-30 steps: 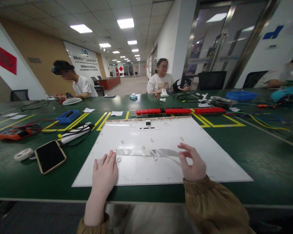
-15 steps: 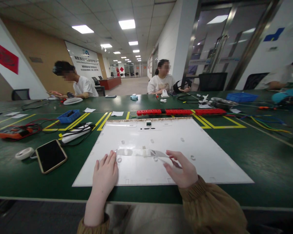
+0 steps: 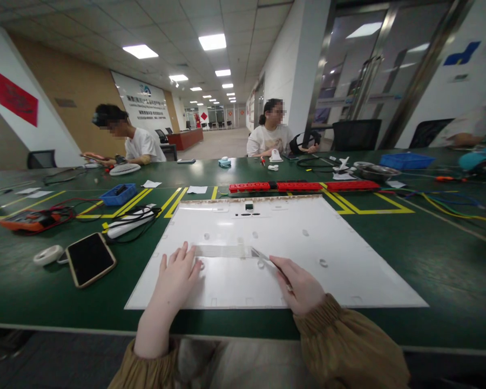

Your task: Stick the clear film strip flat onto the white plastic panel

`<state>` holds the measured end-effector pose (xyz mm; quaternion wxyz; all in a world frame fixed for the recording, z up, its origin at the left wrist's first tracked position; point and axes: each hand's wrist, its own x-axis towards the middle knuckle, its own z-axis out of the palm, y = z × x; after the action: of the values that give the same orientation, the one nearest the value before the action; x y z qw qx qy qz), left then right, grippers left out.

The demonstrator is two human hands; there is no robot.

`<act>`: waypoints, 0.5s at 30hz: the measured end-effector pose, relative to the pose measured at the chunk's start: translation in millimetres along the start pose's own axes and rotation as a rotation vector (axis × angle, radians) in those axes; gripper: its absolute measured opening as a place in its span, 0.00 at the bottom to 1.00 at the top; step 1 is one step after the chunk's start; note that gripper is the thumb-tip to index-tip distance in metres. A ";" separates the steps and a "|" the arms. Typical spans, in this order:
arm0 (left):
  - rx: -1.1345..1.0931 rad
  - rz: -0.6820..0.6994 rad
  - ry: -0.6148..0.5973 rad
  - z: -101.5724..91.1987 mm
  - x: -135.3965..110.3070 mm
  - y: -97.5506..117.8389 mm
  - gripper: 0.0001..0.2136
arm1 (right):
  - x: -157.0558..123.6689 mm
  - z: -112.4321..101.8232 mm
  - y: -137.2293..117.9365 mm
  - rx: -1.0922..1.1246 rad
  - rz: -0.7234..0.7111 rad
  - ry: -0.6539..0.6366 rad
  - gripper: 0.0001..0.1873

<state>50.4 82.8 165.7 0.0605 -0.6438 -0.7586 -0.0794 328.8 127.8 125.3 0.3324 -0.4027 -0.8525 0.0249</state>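
A large white panel [image 3: 227, 286] with small raised rings lies flat before me. A clear, finely lined strip [image 3: 222, 251] stretches across its middle, crossed by a short pale piece [image 3: 240, 247]. My left hand [image 3: 176, 278] rests at the strip's left end, palm down, its fingers spread on the panel. My right hand [image 3: 302, 286] is closed, thumb against fingers, at the other end. From the flat strip a narrow shiny, pointed length slants up into these fingers; it looks like the strip's lifted end. What lies inside the grip is partly hidden.
Left of the panel are a phone [image 3: 91, 259], a white roll [image 3: 48, 255], a corded white tool [image 3: 132, 221] and an orange meter [image 3: 30, 219]. Red bars [image 3: 299, 187] run behind it. Blue trays [image 3: 119, 194] and cables lie around. Several people sit beyond.
My right hand has closed its fingers and drawn slightly left and down. My left hand's fingers have spread more. The strip lies flatter than before. The whole view has shifted slightly.
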 end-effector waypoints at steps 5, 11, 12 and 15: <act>-0.093 0.395 0.075 -18.3 22.4 31.0 0.19 | 8.2 2.3 -1.3 -0.010 0.065 -0.019 0.20; -0.185 0.586 0.013 6.8 51.2 48.6 0.14 | 30.5 4.2 -5.0 -0.042 0.136 0.085 0.15; -0.197 0.593 0.010 12.5 53.4 48.4 0.14 | 34.3 4.8 -5.1 -0.045 0.142 0.136 0.14; -0.221 0.586 0.012 25.8 55.2 46.6 0.17 | 44.3 7.9 -6.0 -0.016 0.141 0.312 0.11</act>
<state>87.5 148.7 153.1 0.0150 -0.8373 -0.5271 -0.1447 300.0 156.7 145.2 0.4550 -0.4632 -0.7603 -0.0216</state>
